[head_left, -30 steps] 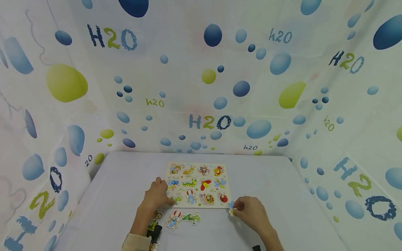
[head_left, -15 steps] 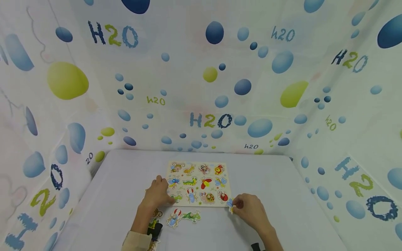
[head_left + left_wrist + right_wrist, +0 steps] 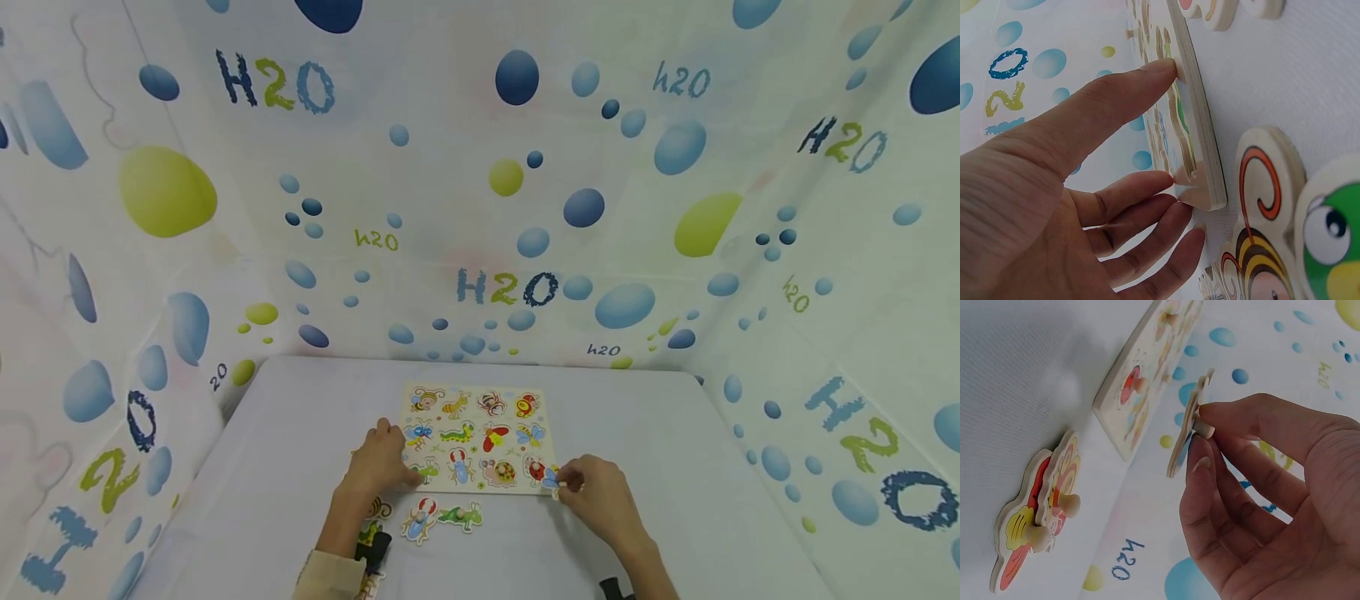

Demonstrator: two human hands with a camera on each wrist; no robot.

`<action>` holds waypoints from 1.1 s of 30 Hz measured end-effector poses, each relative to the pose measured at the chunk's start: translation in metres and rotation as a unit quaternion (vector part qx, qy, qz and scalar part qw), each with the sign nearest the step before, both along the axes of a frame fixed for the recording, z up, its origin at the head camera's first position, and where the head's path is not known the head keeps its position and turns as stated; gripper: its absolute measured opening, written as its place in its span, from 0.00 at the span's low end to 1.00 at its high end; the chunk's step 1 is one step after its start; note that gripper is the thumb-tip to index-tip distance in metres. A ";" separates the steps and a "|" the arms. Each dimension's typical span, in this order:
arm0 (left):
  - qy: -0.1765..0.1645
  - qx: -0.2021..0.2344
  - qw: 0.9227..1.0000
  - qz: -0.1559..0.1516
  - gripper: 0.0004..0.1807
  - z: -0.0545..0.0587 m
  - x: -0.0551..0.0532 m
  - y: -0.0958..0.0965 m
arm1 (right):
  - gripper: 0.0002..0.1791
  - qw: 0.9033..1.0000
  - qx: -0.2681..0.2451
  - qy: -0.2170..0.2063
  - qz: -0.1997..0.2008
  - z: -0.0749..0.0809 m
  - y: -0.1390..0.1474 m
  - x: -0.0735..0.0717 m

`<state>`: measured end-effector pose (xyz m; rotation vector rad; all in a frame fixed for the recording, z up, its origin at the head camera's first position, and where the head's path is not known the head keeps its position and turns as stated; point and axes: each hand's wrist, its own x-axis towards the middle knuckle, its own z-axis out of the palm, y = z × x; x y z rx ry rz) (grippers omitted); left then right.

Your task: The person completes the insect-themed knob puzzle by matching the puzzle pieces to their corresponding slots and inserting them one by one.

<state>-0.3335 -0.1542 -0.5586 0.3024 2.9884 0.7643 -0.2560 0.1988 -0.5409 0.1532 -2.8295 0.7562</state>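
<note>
A cream wooden peg puzzle board (image 3: 546, 454) with insect pictures lies on the white table. My left hand (image 3: 382, 458) holds its near left corner; in the left wrist view the thumb (image 3: 1163, 72) lies along the near edge and the bent fingers meet the left side. My right hand (image 3: 600, 492) pinches a dragonfly puzzle piece (image 3: 551, 478) with blue wings by its knob. That piece hovers tilted by the board's near right corner, beside the ladybug (image 3: 535, 468). In the right wrist view the dragonfly piece (image 3: 1179, 453) appears edge-on, apart from the board (image 3: 1110, 409).
Before the board lie a blue beetle piece (image 3: 418, 520) and a green grasshopper piece (image 3: 461, 517). A bee piece (image 3: 1266, 187) and a green big-eyed piece (image 3: 1329, 231) lie by my left wrist. Two overlapping red-and-yellow pieces (image 3: 1035, 519) lie near my right hand. Patterned cloth surrounds the table.
My right hand has carried the dragonfly piece slightly forward and left, from beside the board's near right corner to over it. My left hand keeps its place on the board.
</note>
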 end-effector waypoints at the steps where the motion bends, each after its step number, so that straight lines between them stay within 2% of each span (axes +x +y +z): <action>1: 0.001 -0.001 1.000 0.000 0.35 -0.001 0.000 0.000 | 0.11 1.000 -0.001 0.004 0.000 0.000 0.000 0.000; 11: -0.003 -0.003 1.000 0.003 0.36 -0.001 0.000 -0.002 | 0.10 1.000 -0.014 0.022 0.005 -0.001 -0.003 -0.006; 25: -0.001 -0.001 1.000 0.004 0.35 -0.007 -0.002 -0.001 | 0.10 1.000 -0.024 0.014 0.004 0.000 -0.010 -0.019; 33: -0.001 0.000 1.000 0.006 0.37 -0.006 -0.002 0.000 | 0.08 1.000 -0.029 0.011 -0.001 -0.005 -0.012 -0.030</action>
